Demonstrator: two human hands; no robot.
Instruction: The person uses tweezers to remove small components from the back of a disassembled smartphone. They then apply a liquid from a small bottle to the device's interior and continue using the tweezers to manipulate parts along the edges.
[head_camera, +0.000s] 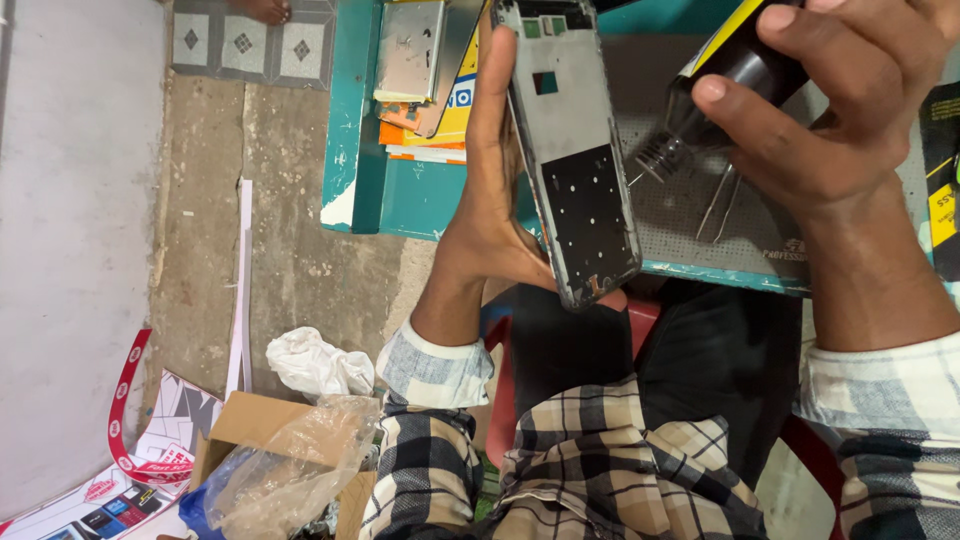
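Your left hand (490, 215) rises upright at center frame, fingers straight along the edge of a phone frame (575, 150), gripping it tilted. The frame is flat grey metal with a dark perforated panel. At upper right, your right hand (830, 110) clenches a glossy black glue bottle (725, 70), nozzle angled down-left just beside the frame, above the grey mat (680, 215).

Teal table (355, 120): bears a grey perforated work mat (680, 215) with tweezers (718, 205) lying on it, and, near its left edge, a stack of papers and packets (435, 125) topped by a metal plate (408, 50).

Concrete floor (290, 230): carries a cardboard box (245, 425), a crumpled white bag (315, 362), and printed leaflets (150, 450).
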